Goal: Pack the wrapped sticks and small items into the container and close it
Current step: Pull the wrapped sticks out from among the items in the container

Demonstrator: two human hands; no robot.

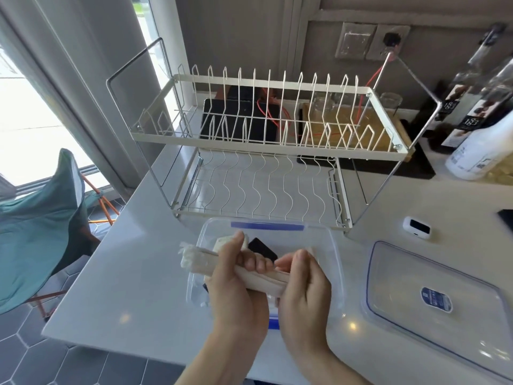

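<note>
Left hand (236,284) and right hand (302,290) both grip wrapped sticks (211,263) above the container (337,254).

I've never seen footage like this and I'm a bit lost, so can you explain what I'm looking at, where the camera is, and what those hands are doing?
There is no machine here. The single picture comes from a camera worn on a person's head, looking forward and down at their own two hands.

The left hand and right hand together grip a bundle of wrapped sticks, held over a clear plastic container with blue clips. A small black item already lies inside it.

The container's lid lies apart on the white counter, to the right, so nothing is closed yet. Behind stands an empty wire dish rack. A small white device and some bottles sit further right.
</note>
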